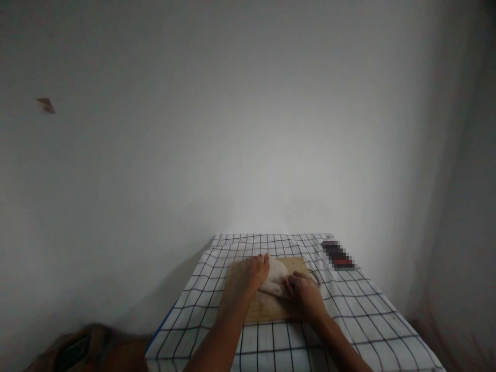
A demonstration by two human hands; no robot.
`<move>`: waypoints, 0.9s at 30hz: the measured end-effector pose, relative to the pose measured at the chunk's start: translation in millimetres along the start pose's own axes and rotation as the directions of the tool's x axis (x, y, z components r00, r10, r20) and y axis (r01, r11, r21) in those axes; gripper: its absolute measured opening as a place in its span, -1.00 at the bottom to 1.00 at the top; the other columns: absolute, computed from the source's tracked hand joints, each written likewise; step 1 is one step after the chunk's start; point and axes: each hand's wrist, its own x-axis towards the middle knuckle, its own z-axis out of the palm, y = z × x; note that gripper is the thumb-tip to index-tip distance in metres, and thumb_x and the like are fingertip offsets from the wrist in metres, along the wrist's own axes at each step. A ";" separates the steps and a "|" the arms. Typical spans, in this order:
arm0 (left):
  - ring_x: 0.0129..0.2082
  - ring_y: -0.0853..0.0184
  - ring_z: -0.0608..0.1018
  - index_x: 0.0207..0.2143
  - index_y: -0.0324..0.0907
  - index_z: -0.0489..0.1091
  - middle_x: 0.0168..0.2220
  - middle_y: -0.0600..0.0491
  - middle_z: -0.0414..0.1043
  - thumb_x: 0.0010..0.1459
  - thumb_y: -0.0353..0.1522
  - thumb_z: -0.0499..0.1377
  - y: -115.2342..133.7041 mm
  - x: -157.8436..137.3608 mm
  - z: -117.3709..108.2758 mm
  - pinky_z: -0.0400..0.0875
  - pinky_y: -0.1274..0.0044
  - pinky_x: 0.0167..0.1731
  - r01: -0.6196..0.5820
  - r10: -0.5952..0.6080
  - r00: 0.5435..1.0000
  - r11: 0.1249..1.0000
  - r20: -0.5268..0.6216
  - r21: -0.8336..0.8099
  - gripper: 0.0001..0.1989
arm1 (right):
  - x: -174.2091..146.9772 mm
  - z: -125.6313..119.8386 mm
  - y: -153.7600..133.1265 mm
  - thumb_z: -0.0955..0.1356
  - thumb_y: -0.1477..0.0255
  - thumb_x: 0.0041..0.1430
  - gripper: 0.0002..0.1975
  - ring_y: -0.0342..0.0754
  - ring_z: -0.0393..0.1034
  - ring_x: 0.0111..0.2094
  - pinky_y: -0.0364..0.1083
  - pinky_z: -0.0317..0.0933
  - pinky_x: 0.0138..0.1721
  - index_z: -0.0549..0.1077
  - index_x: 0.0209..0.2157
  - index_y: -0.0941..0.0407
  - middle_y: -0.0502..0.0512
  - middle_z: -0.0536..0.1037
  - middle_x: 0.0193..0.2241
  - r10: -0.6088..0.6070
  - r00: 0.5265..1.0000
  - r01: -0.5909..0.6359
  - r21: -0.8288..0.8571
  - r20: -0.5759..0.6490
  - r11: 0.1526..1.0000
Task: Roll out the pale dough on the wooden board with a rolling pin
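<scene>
A pale lump of dough (276, 269) lies on a wooden board (267, 312), with a fold along its near side. My left hand (258, 269) is wrapped over the dough's left side, thumb raised. At the right edge of the dough, my right hand (304, 289) has its fingers curled in and pinches that edge. Both forearms reach in from the bottom of the view. Parts of the dough under the fingers are hidden.
A black-and-white checked cloth (267, 346) covers the table under the board. Toward the back right lies a dark, pixelated flat object (337, 254). A pale wall (263, 129) rises behind the table. Brown items (93, 346) are low at left.
</scene>
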 end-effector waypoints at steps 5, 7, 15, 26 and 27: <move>0.04 0.08 0.54 0.03 -0.15 0.51 -0.03 -0.17 0.58 0.44 -0.18 -0.26 -2.8 6.9 5.9 0.31 0.30 0.04 0.025 -0.025 1.000 0.998 -0.009 -0.056 -0.42 | 21.2 -4.7 8.6 0.20 0.39 0.42 -0.75 0.02 0.41 -0.07 -0.08 0.17 -0.11 0.49 -0.18 0.08 0.13 0.54 -0.15 0.011 1.000 -0.009 -0.063 0.029 0.998; 0.06 0.09 0.53 0.02 -0.11 0.51 0.00 -0.13 0.57 0.44 -0.17 -0.27 -4.1 10.3 8.4 0.31 0.32 0.04 0.027 -0.029 0.999 0.997 -0.028 -0.077 -0.43 | 29.0 -4.3 14.6 0.21 0.42 0.38 -0.76 0.05 0.38 0.00 -0.06 0.18 -0.07 0.47 -0.05 0.08 0.16 0.52 -0.07 0.002 0.999 0.000 -0.051 0.038 0.999; 0.00 0.07 0.54 -0.01 -0.16 0.49 -0.02 -0.16 0.56 0.44 -0.14 -0.33 -3.6 19.2 6.6 0.36 0.30 -0.05 0.062 -0.071 0.993 0.993 -0.093 -0.103 -0.36 | 60.8 4.6 32.4 0.12 0.36 0.44 -0.66 0.04 0.40 -0.03 -0.02 0.17 -0.04 0.46 -0.02 0.11 0.20 0.51 -0.02 0.051 0.988 -0.048 -0.026 0.149 0.999; 0.05 0.08 0.49 -0.02 -0.16 0.49 -0.02 -0.13 0.56 0.43 -0.11 -0.25 -7.1 -0.4 18.9 0.27 0.28 0.02 -0.008 0.001 0.988 0.999 -0.152 -0.044 -0.43 | 24.1 -3.6 11.0 0.14 0.33 0.43 -0.68 0.07 0.41 -0.04 0.01 0.14 0.01 0.48 -0.12 0.09 0.16 0.56 -0.10 0.039 0.999 -0.035 -0.104 0.037 0.994; 0.05 0.09 0.49 -0.03 -0.14 0.49 -0.02 -0.11 0.56 0.43 -0.11 -0.25 -7.5 -3.1 18.8 0.26 0.29 0.03 -0.007 -0.001 0.987 0.999 -0.162 -0.047 -0.43 | 20.3 -4.2 8.4 0.14 0.33 0.42 -0.69 0.07 0.41 -0.05 0.01 0.14 0.01 0.48 -0.13 0.08 0.15 0.57 -0.11 0.039 0.999 -0.036 -0.107 0.024 0.994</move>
